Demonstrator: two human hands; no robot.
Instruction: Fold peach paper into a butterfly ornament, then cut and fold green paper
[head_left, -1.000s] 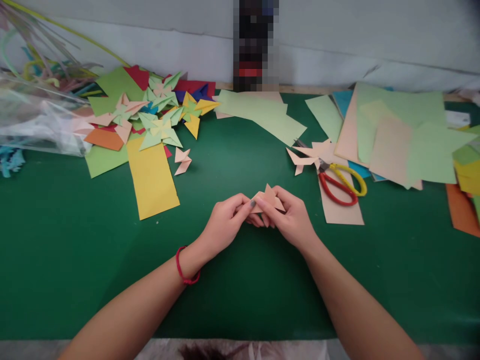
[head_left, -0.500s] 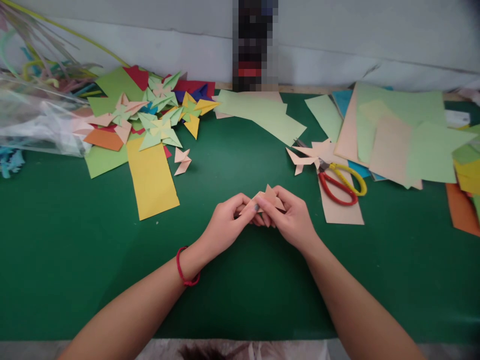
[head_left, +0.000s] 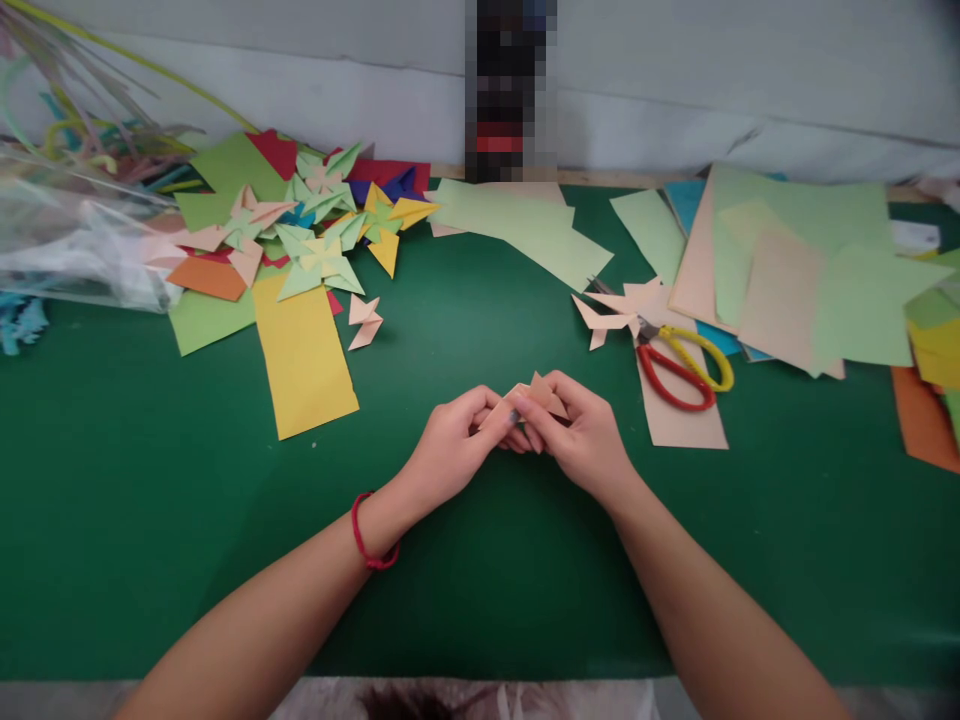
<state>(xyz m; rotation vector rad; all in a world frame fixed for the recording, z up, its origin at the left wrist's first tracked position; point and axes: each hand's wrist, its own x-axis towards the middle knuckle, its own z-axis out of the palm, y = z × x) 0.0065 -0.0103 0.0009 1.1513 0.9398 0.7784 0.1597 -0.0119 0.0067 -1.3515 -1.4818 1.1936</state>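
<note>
"One folded pink paper (head_left: 547,394) is sticking up over the table (head_left: 480,600). Who is holding it?"

"Two hands are! The left hand (head_left: 457,440) is pinching its left side, and the right hand (head_left: 589,435) is pinching its right side. They are almost hiding it, so I can't tell how the fingers are gripping underneath."

"What is going round a wrist?"

"One red band (head_left: 375,547) is circling the left wrist."

"How many scissors are you seeing?"

"One pair of scissors (head_left: 677,378) is lying to the right of the hands, partly on one pink strip (head_left: 686,430). It is showing two handles, one red and one yellow. Pink bits (head_left: 609,308) are covering some of its blades."

"And on the left?"

"One yellow sheet (head_left: 307,360) is lying flat. One small folded piece (head_left: 365,322) is resting near it. Behind them, at least four stars (head_left: 321,257) are lying together. One clear bag (head_left: 82,250) is sitting at the far left."

"How many sheets are making the right pile (head_left: 862,310)?"

"They are overlapping, so I can't tell."
</note>
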